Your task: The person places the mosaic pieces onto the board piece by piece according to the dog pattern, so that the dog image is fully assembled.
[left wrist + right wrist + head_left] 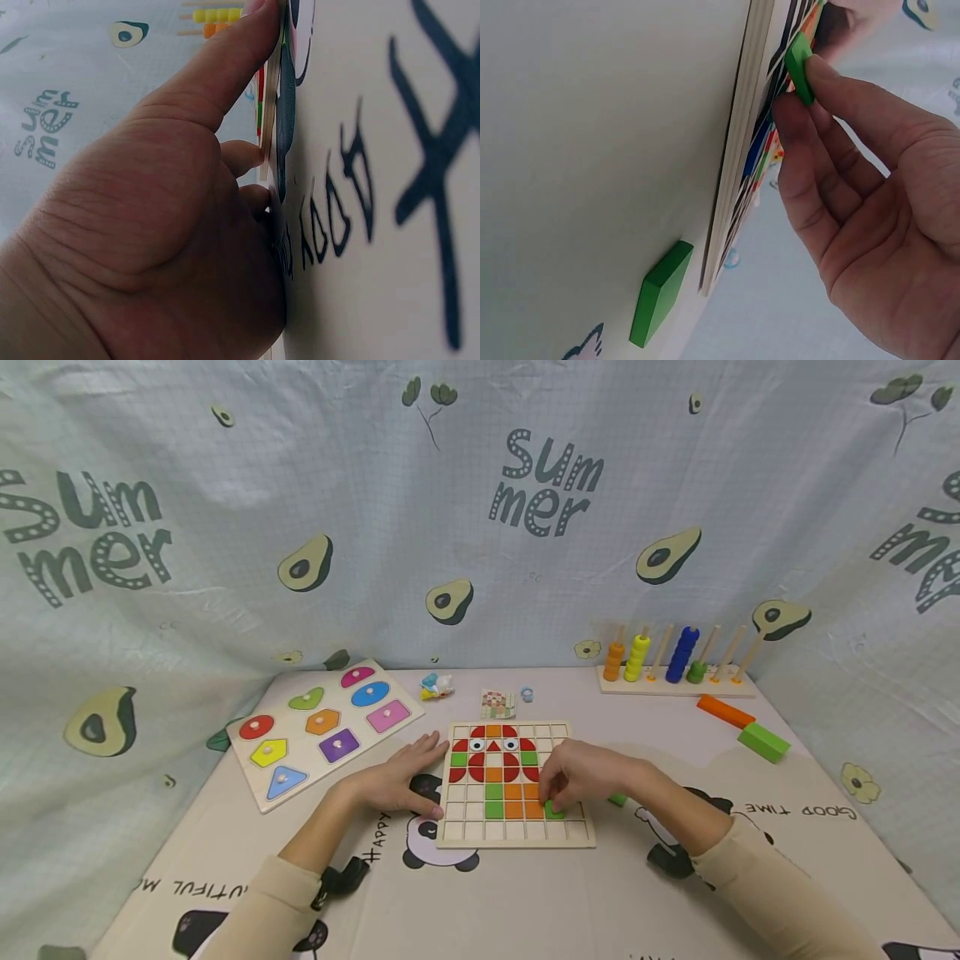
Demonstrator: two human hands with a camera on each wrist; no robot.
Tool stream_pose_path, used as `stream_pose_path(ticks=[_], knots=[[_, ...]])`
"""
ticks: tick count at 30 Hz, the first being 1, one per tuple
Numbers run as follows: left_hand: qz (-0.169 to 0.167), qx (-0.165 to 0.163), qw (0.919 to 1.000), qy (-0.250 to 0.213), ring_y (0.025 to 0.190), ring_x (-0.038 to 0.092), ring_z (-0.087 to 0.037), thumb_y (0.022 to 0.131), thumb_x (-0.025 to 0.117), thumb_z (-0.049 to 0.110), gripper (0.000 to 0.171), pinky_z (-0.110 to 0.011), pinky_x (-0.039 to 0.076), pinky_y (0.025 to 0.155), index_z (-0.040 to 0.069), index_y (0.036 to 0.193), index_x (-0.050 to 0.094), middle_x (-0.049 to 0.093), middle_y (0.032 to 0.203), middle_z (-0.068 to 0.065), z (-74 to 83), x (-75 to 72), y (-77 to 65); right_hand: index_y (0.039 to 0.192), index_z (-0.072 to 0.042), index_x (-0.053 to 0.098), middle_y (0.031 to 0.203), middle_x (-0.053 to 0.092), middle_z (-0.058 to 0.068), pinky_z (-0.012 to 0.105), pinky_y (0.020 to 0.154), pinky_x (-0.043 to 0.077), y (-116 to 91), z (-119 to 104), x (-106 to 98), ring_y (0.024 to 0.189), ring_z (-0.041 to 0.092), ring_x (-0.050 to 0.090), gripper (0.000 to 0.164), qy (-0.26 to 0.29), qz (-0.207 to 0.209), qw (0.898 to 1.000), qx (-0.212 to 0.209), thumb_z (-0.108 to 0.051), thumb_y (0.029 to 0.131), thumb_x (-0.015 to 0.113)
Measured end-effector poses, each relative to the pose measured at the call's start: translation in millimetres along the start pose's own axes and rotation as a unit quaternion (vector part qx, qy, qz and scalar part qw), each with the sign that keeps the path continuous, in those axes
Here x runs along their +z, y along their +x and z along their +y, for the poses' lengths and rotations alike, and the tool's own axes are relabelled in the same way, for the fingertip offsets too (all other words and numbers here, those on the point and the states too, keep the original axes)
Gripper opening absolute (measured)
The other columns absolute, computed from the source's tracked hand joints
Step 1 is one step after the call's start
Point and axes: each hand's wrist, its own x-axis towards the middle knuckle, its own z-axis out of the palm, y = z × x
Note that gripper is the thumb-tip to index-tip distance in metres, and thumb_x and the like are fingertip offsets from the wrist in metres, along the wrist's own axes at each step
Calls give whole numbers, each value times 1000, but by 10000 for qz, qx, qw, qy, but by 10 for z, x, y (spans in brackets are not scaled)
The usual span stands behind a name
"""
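Observation:
A wooden grid board [461, 832] lies on the table, with red, orange, green and white tiles forming a pattern with two eyes. Between thumb and fingertips, my right hand [588, 770] pinches a green square tile [799, 69] over the lower right of the grid. In the right wrist view the tile is tilted against the board's face. My left hand [396, 778] rests at the board's left edge, thumb and fingers spread and touching its side. Another green tile [660, 296] lies on the table right of the board, partly hidden by my right hand in the head view.
A shape puzzle board [300, 752] with knobbed pieces lies at the left. Behind the grid are a pattern card [498, 703], a small blue ring [527, 694] and a small colourful toy [437, 686]. A peg stand [675, 687], orange block [725, 712] and green block [764, 742] sit right.

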Motion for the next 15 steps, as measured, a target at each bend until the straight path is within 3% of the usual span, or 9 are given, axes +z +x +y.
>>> stream_pose_path(ticks=[9, 15], knots=[[-8, 0, 10000, 4, 148, -6, -24, 70, 73, 65, 111, -52, 3, 118, 30, 155, 11, -4, 162, 4, -5, -1, -1, 91, -19, 77, 82, 69, -11, 23, 67, 54, -16, -13, 31, 70, 5, 58, 12, -212, 84, 9997, 44, -12, 81, 77], [-9, -28, 10000, 38, 148, -7, -22, 69, 73, 66, 111, -51, 3, 118, 32, 155, 11, -4, 162, 5, -13, -5, 5, 97, -20, 76, 86, 68, -11, 23, 68, 53, -105, 51, 8, 74, 5, 57, 14, -388, 377, 9982, -253, -17, 84, 75]])
